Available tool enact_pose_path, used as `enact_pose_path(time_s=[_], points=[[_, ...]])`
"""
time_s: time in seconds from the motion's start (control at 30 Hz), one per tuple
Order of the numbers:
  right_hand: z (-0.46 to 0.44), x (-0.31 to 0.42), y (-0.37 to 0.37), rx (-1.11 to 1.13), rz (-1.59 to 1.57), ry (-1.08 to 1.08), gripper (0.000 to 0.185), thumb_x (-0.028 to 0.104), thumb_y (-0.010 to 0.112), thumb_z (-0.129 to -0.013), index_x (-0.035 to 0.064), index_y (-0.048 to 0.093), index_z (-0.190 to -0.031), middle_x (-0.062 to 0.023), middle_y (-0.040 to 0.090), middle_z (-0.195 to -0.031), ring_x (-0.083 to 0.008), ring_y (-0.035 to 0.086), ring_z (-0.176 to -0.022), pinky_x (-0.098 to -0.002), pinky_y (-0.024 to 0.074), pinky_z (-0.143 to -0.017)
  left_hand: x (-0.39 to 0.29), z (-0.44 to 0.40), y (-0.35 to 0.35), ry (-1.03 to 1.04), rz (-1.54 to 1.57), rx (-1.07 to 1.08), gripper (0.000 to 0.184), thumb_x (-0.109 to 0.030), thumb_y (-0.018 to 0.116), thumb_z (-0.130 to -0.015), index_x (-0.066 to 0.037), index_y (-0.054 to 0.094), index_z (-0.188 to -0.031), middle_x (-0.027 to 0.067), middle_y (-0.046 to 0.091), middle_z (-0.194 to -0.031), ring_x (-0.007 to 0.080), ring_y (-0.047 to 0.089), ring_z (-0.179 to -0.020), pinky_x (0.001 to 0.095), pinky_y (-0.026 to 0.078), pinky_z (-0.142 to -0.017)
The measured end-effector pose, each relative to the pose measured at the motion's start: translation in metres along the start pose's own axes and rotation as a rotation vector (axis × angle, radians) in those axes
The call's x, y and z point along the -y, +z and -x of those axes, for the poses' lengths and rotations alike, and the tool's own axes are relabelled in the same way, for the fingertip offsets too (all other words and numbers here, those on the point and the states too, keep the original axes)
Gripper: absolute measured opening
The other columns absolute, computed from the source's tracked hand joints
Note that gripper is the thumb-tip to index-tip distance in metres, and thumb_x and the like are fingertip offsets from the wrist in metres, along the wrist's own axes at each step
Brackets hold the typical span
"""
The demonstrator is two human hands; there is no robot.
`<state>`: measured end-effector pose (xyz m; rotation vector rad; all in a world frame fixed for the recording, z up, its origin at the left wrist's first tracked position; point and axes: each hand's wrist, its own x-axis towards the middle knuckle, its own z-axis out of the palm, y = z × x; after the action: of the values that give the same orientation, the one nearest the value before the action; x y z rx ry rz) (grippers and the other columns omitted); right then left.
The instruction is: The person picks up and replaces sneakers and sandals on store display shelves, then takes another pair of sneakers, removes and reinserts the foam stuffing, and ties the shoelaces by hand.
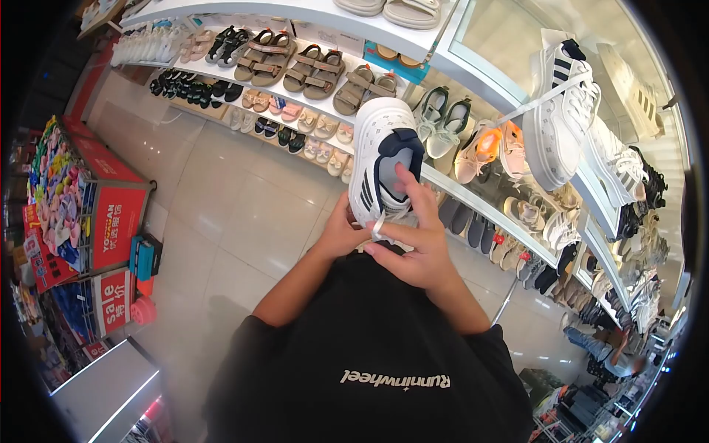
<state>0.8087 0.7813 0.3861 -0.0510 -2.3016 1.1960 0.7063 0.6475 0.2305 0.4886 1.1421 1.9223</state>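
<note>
A white sneaker with dark stripes and a dark blue collar is held up before my chest, its heel pointing away from me. My left hand grips it from the left near the toe. The fingers of my right hand are spread at its right side, with the thumb and index finger by the white laces and one finger over the shoe's opening. A second white sneaker with dark stripes rests on the display at the upper right, a lace trailing left from it.
Shelves of sandals and shoes curve across the top and down the right. A red bin of colourful goods stands at left, above a grey-white box. Another person is far off at lower right. Tiled floor lies between.
</note>
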Motion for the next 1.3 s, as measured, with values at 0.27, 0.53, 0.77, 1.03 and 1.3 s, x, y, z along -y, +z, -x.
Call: enact_pose_path(time_s=[0.27,0.53,0.77,1.03,1.3], points=[[0.01,-0.012,0.002,0.073,-0.211,0.232,0.028,0.009,0.08,-0.084,0.0038,0.073,-0.11,-0.0171,0.059,-0.132,-0.0202,0.069,-0.085,-0.0284,0.0544,-0.071,-0.005,-0.004,-0.007,0.029,-0.202,-0.294,0.072,-0.003,0.085,-0.08,-0.001,0.041,-0.136,0.0141,0.06,-0.126,0.0219,0.064,-0.115,0.0372,0.055,-0.097],[0.011,0.034,-0.028,0.954,-0.487,-0.132,0.054,0.027,0.077,-0.092,0.0119,0.061,-0.141,-0.0138,0.063,-0.127,-0.0323,0.068,-0.099,-0.0394,0.0571,-0.082,-0.01,-0.009,-0.036,-0.041,-0.079,-0.449,0.063,0.001,0.077,-0.085,-0.001,0.041,-0.137,0.0154,0.061,-0.129,0.0242,0.066,-0.115,0.0374,0.06,-0.091],[-0.009,0.027,-0.107,1.012,-0.262,0.35,0.075,0.031,0.087,-0.079,0.0094,0.057,-0.145,-0.0129,0.068,-0.121,-0.0247,0.069,-0.09,-0.0339,0.0562,-0.074,-0.011,0.006,-0.041,-0.182,0.409,-0.279,0.072,0.005,0.071,-0.086,-0.009,0.036,-0.148,0.0138,0.059,-0.139,0.0307,0.064,-0.122,0.0502,0.061,-0.092],[-0.012,-0.005,-0.05,-0.026,0.228,0.215,0.043,0.022,0.086,-0.077,0.0037,0.073,-0.114,-0.0141,0.068,-0.118,-0.0252,0.068,-0.094,-0.0361,0.0555,-0.083,0.013,0.009,-0.022,0.106,-0.071,-0.309,0.075,0.002,0.083,-0.079,-0.004,0.039,-0.139,0.0119,0.059,-0.131,0.0238,0.062,-0.122,0.0385,0.055,-0.1],[-0.045,-0.035,-0.01,-0.339,0.204,0.255,0.028,0.013,0.084,-0.071,-0.002,0.077,-0.093,-0.0202,0.065,-0.133,-0.0263,0.07,-0.102,-0.0365,0.0579,-0.084,-0.007,0.012,0.017,0.129,-0.351,-0.295,0.07,-0.004,0.085,-0.08,0.003,0.04,-0.133,0.0167,0.06,-0.125,0.0219,0.065,-0.113,0.0365,0.055,-0.098]])
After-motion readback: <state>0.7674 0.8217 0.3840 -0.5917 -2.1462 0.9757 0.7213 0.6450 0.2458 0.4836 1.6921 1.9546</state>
